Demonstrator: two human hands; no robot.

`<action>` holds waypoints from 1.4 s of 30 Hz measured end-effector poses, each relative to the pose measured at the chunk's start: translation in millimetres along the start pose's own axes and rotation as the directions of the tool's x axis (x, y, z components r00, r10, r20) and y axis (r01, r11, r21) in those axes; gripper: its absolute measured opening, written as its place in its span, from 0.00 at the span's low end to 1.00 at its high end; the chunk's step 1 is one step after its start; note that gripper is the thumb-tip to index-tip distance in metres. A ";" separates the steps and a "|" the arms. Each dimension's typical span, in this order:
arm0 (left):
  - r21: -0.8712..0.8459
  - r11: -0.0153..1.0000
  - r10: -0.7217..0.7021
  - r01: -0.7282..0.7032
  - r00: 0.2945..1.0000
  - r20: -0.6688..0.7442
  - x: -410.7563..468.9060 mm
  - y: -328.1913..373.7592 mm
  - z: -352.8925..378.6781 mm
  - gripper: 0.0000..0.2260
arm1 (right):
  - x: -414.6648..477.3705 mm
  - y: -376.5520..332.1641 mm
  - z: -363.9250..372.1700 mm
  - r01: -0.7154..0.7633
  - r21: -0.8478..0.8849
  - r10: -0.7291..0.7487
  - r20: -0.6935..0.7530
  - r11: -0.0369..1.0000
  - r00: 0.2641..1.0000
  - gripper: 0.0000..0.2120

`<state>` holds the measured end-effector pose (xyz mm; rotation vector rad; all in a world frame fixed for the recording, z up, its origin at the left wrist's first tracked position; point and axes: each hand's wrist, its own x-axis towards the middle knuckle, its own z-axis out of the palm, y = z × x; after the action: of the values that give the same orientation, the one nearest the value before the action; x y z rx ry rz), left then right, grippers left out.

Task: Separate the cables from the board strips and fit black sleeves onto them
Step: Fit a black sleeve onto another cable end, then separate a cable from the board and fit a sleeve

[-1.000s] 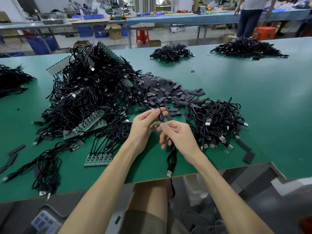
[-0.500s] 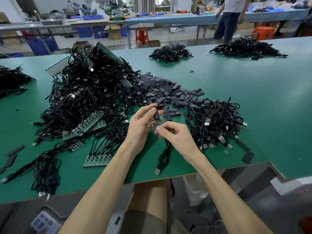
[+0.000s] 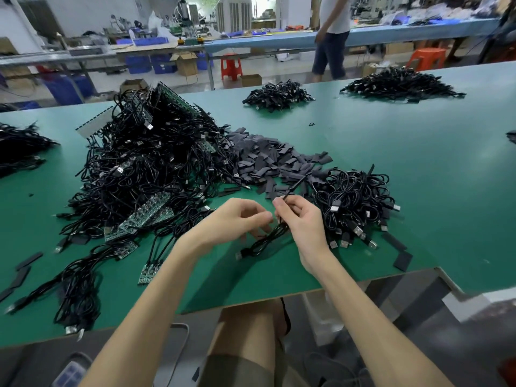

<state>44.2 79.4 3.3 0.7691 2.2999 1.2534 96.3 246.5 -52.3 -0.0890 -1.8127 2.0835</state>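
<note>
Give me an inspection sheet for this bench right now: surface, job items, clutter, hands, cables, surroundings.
Surface: green table, its front edge over the person's lap.
Job's things: heap of cables on board strips at left; black sleeves piled in the middle; boardless cables heaped at right.
Clutter: loose sleeves near the front edge; short board strip, cables attached, lying apart from the heap.
Grippers: right hand pinches a cable; left hand curled beside it, grip too blurred to tell.
Cables: the held cable trails down from the right hand, plug lowest.
Surroundings: cable heap and second heap farther back; standing person; red stool.
</note>
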 end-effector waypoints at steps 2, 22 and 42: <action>0.035 0.999 0.015 -0.019 0.995 0.100 -7.8 7.3 -3.5 0.09 | 0.4 0.5 0.0 -0.002 -0.009 0.002 -0.021 1.000 1.000 0.08; -0.237 0.955 0.141 -0.177 0.977 -0.159 29.6 92.1 39.0 0.11 | -2.5 -8.9 9.0 -0.142 0.101 0.143 -0.005 0.985 0.990 0.14; 0.613 0.496 -0.320 0.615 0.786 -0.529 -38.7 -2.5 -6.9 0.23 | -5.1 -1.2 8.2 -0.041 -0.143 0.056 0.106 0.989 0.993 0.07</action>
<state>69.1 49.3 8.2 0.0386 3.0667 0.0819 98.9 237.3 -50.8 -0.0577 -2.0410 2.0276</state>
